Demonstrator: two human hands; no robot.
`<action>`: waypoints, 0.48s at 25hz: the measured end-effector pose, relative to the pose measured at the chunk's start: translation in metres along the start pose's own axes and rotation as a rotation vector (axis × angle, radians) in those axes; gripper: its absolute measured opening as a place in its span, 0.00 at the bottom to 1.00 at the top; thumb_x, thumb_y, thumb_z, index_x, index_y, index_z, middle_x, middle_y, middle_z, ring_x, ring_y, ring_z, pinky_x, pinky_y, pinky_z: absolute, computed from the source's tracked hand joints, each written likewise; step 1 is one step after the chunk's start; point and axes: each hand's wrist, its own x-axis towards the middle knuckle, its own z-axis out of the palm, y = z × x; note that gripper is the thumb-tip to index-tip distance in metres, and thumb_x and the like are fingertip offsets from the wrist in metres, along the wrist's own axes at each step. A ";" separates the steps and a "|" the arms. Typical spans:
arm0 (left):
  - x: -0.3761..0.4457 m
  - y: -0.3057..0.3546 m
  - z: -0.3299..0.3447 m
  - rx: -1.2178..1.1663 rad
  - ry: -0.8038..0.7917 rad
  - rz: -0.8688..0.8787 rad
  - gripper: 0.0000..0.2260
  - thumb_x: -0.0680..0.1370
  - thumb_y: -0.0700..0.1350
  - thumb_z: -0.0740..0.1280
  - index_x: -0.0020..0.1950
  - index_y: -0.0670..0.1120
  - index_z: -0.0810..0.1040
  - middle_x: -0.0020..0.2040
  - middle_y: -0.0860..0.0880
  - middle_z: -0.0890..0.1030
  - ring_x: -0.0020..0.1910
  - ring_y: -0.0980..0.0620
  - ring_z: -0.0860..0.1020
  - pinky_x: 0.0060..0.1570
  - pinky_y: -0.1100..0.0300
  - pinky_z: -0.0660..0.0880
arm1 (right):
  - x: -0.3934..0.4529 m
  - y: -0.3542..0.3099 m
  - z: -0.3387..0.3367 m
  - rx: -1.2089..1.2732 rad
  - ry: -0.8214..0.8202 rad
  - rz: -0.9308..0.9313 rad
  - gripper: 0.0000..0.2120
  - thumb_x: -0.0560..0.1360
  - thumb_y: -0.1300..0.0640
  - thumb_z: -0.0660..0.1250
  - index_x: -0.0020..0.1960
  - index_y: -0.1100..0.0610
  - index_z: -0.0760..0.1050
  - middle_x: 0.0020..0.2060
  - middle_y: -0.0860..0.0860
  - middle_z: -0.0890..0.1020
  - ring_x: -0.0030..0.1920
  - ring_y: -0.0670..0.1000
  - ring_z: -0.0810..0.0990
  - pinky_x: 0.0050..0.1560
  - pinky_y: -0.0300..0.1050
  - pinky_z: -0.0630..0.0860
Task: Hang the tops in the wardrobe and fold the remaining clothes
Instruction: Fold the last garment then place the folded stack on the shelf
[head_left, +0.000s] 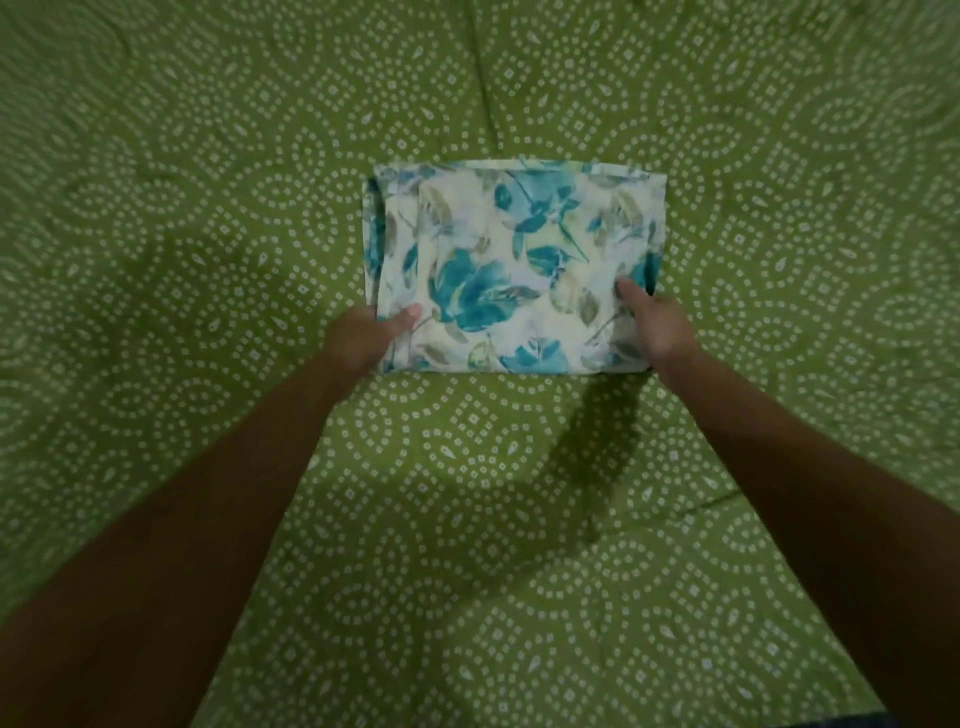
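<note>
Covering the whole view: a green bedsheet (156, 234) with rings of small white dots and a few soft wrinkles. Lying flat on it, near the middle: a folded cloth (519, 270), white with big blue flowers and grey-green leaves. Folded into a neat box shape, long side running left to right, short sides pointing away and back toward the person. Showing extra layers sticking out a little along its left edge. Reaching in from below: two bare arms, with a dark shadow on the sheet between them. Holding the near left corner: the left hand (363, 338), thumb on top, other fingers hidden at the edge. Holding the near right corner: the right hand (657, 327), thumb on top, other fingers tucked out of sight.
</note>
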 end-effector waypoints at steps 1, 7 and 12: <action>-0.011 -0.001 0.002 0.061 0.106 0.001 0.15 0.78 0.52 0.66 0.52 0.41 0.80 0.47 0.46 0.81 0.47 0.49 0.79 0.47 0.58 0.73 | -0.009 0.002 0.001 -0.143 0.166 -0.068 0.18 0.80 0.49 0.59 0.59 0.63 0.74 0.54 0.58 0.79 0.55 0.58 0.77 0.44 0.41 0.72; -0.043 0.042 0.094 0.855 0.451 0.866 0.23 0.81 0.46 0.51 0.77 0.45 0.58 0.76 0.47 0.61 0.76 0.48 0.58 0.74 0.49 0.56 | -0.030 0.004 0.061 -0.866 0.201 -0.849 0.25 0.83 0.53 0.49 0.78 0.56 0.50 0.77 0.53 0.53 0.77 0.52 0.48 0.76 0.52 0.44; 0.064 0.074 0.085 0.958 0.426 0.699 0.30 0.81 0.62 0.41 0.79 0.48 0.43 0.79 0.50 0.45 0.78 0.50 0.43 0.75 0.47 0.41 | 0.065 -0.039 0.071 -1.071 0.232 -0.957 0.29 0.81 0.43 0.42 0.79 0.53 0.44 0.78 0.52 0.46 0.77 0.54 0.42 0.76 0.57 0.41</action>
